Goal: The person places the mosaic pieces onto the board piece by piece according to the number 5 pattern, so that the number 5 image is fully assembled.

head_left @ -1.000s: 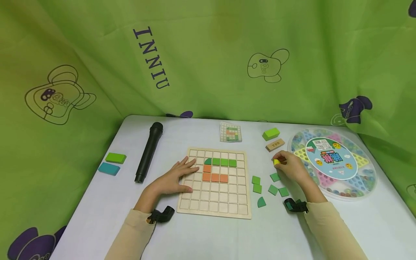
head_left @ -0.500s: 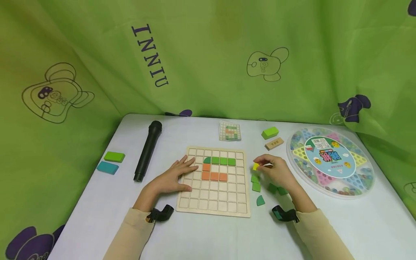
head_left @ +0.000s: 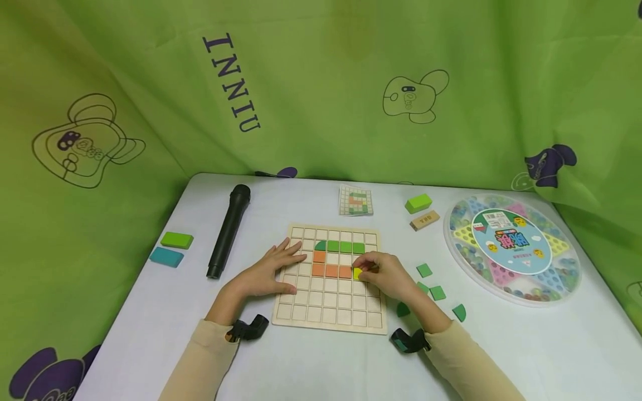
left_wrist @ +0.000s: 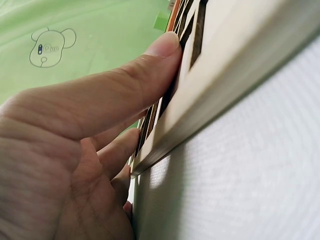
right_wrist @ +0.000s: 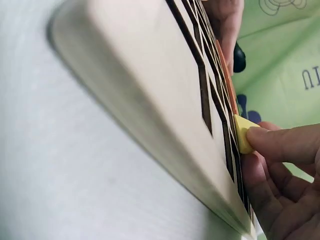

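Observation:
A square wooden grid board lies on the table. Green tiles form a row in it, with a quarter-round green tile at the left end; orange tiles sit below. My right hand pinches a yellow tile between thumb and fingers at the cell right of the orange row; in the right wrist view the yellow tile stands tilted against the board. My left hand rests with spread fingers on the board's left edge, and in the left wrist view its thumb lies over the rim.
Loose green tiles lie right of the board, some partly behind the right forearm. A pattern card lies behind the board. A black microphone is at left, blocks beyond it. A round marble game box occupies the right.
My right hand has carried the yellow tile leftward from beside the game box, over the loose green tiles, to the board. My left hand has stayed on the board's left edge.

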A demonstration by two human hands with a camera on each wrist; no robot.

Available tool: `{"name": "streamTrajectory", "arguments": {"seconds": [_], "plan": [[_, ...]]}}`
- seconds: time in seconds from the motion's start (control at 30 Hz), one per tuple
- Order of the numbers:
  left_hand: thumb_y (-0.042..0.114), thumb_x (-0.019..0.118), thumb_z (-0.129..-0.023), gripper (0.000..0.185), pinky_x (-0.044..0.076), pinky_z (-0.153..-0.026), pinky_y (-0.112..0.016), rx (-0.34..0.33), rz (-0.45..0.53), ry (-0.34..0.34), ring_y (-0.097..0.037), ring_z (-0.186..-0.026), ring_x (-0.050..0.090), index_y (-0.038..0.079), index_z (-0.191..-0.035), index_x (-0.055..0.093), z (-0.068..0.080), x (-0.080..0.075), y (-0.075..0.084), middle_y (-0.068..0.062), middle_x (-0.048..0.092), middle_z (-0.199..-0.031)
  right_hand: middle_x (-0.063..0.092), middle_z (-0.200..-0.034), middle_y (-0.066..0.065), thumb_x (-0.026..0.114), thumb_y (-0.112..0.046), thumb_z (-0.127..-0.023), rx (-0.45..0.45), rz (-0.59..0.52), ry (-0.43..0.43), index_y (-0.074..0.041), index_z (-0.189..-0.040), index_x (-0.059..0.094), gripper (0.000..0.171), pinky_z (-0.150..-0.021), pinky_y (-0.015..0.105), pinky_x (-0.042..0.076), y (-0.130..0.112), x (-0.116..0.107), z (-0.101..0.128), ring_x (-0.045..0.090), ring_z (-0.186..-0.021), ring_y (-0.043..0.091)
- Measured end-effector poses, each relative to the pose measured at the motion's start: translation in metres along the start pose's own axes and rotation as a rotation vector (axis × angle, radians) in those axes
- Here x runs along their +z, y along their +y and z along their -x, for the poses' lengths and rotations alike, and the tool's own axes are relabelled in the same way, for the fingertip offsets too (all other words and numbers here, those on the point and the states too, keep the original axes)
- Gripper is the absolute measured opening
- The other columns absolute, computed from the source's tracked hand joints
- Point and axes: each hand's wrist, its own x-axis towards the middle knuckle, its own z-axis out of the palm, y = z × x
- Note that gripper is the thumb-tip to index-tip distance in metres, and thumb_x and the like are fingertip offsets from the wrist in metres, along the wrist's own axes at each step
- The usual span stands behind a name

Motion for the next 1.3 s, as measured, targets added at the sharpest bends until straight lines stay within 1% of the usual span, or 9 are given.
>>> {"name": "streamTrajectory", "arguments": {"seconds": [0.13,0.37,0.6,0.73,0.87,0.97,1.03,1.13,1.3], "plan": [[0.040,0.075,-0.077,0.079,0.002,-0.118,-0.054,-0.014,-0.012,-0.006,-0.030,-0.148,-0.001,0.014,-0.144,0.043,0.000,0.000,0.000,-0.004,0.018,-0.159,0.064,-0.090,-0.001,0.069,-0.003,-0.084,-0.012,0.048,0.007,-0.012,-0.096,0.070,0.015,-0.073,0.025,0.051,0.001,0.001,-0.002,0.056,-0.082,0.012],[0.038,0.076,-0.077,0.078,0.003,-0.117,-0.056,-0.010,-0.009,0.002,-0.032,-0.147,0.000,0.012,-0.143,0.043,0.000,-0.001,0.001,-0.006,0.020,-0.158,0.061,-0.088,-0.001,0.069,-0.005,-0.084,-0.047,0.123,0.007,-0.012,-0.098,0.071,0.015,-0.070,0.023,0.049,0.003,0.002,-0.005,0.054,-0.080,0.010],[0.039,0.076,-0.077,0.077,0.002,-0.117,-0.055,-0.019,-0.005,-0.004,-0.032,-0.147,0.000,0.013,-0.142,0.044,0.000,-0.002,0.003,-0.006,0.019,-0.158,0.061,-0.091,0.000,0.068,-0.006,-0.085,-0.021,0.105,0.007,-0.011,-0.098,0.071,0.014,-0.071,0.023,0.050,-0.001,0.003,-0.003,0.055,-0.081,0.011],[0.039,0.075,-0.077,0.077,0.002,-0.117,-0.056,-0.016,0.002,-0.003,-0.033,-0.147,0.000,0.012,-0.142,0.045,0.000,-0.001,0.003,-0.008,0.020,-0.158,0.064,-0.097,0.002,0.068,-0.008,-0.086,-0.042,0.075,0.022,-0.008,-0.105,0.069,0.020,-0.075,0.025,0.052,0.001,0.000,0.002,0.059,-0.086,0.013],[0.039,0.075,-0.078,0.077,0.002,-0.117,-0.056,-0.011,0.001,-0.006,-0.033,-0.147,0.000,0.011,-0.143,0.044,0.000,0.000,0.003,-0.008,0.019,-0.158,0.065,-0.107,0.006,0.067,-0.010,-0.087,-0.046,0.010,0.061,-0.005,-0.115,0.066,0.028,-0.083,0.031,0.054,0.009,-0.012,0.013,0.063,-0.096,0.018],[0.040,0.075,-0.078,0.077,0.002,-0.117,-0.055,-0.011,-0.003,-0.006,-0.032,-0.147,0.000,0.012,-0.143,0.044,0.000,0.000,0.002,-0.006,0.019,-0.158,0.064,-0.113,0.009,0.067,-0.009,-0.087,-0.041,-0.014,0.111,-0.005,-0.118,0.064,0.031,-0.089,0.037,0.053,0.018,-0.025,0.023,0.063,-0.103,0.024],[0.040,0.075,-0.078,0.078,0.002,-0.117,-0.055,-0.012,-0.005,-0.006,-0.032,-0.147,0.000,0.013,-0.143,0.044,0.000,0.000,0.002,-0.006,0.019,-0.158,0.063,-0.116,0.011,0.067,-0.009,-0.088,-0.041,0.004,0.142,-0.004,-0.119,0.063,0.032,-0.091,0.041,0.052,0.025,-0.036,0.031,0.062,-0.106,0.028],[0.041,0.075,-0.077,0.078,0.003,-0.117,-0.056,-0.013,-0.010,-0.003,-0.032,-0.147,0.000,0.013,-0.143,0.044,0.000,0.000,0.001,-0.006,0.019,-0.158,0.062,-0.121,0.012,0.066,-0.010,-0.088,-0.028,0.066,0.176,-0.005,-0.121,0.061,0.034,-0.092,0.045,0.051,0.039,-0.053,0.042,0.060,-0.109,0.031],[0.040,0.075,-0.077,0.077,0.003,-0.117,-0.056,-0.013,-0.005,0.001,-0.033,-0.147,0.000,0.013,-0.143,0.044,0.001,0.000,0.002,-0.007,0.019,-0.158,0.058,-0.125,0.018,0.062,-0.003,-0.089,0.028,0.120,0.168,-0.002,-0.126,0.058,0.037,-0.094,0.050,0.047,0.061,-0.076,0.058,0.057,-0.112,0.036]]}}
